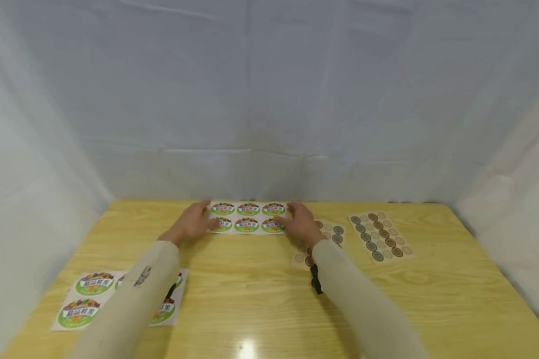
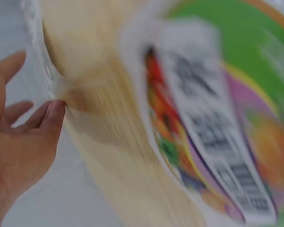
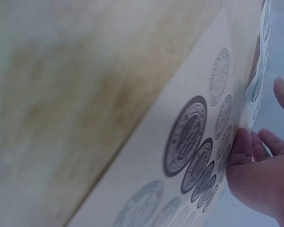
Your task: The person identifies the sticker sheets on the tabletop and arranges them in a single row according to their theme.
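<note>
Near the back edge of the table lies a white sheet of oval fruit stickers (image 1: 235,217), two rows with green and purple prints. At its left end my left hand (image 1: 190,223) grips it, thumb over the top and the other fingers around the far corner. The right end is held the same way by my right hand (image 1: 301,224). In the left wrist view, the thumb tip (image 2: 58,105) meets the edge of the sheet, which bows a little off the wood. Both wrist views show shadow under the sheet.
Under my left forearm lies another, larger-looking fruit sticker sheet (image 1: 109,299). A sheet of coin-like round prints (image 1: 328,227) is partly hidden by my right wrist, with a similar sheet (image 1: 382,237) to its right. White cloth (image 1: 269,99) hangs behind the wooden table (image 1: 251,279).
</note>
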A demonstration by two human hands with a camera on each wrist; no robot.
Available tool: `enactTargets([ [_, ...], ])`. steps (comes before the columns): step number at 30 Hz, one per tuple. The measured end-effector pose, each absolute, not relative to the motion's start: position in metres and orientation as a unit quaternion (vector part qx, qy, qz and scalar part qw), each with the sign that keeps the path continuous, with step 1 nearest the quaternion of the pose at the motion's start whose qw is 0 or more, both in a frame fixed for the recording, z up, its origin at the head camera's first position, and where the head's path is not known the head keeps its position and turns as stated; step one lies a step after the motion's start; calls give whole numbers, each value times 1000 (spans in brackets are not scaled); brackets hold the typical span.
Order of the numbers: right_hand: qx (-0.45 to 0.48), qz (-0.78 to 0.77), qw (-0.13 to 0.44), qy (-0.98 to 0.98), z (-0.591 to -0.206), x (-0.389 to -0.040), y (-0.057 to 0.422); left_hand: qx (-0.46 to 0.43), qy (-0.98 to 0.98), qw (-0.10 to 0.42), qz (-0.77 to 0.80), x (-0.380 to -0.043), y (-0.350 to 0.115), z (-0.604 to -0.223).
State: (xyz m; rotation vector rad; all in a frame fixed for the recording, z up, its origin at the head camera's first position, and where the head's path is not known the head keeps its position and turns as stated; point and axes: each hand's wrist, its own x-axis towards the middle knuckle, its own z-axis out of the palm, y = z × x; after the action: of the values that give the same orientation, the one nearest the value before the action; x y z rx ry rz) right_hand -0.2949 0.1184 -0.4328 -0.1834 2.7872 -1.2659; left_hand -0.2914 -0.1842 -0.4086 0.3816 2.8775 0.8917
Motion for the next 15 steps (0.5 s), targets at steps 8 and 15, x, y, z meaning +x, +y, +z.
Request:
enactTargets([
  [8, -71, -340, 56, 936, -427, -301, 103, 111, 953, 25, 279, -296, -192, -415],
  [15, -63, -290, 77, 952, -422, -304, 98, 99, 949, 30, 297, -304, -193, -419],
])
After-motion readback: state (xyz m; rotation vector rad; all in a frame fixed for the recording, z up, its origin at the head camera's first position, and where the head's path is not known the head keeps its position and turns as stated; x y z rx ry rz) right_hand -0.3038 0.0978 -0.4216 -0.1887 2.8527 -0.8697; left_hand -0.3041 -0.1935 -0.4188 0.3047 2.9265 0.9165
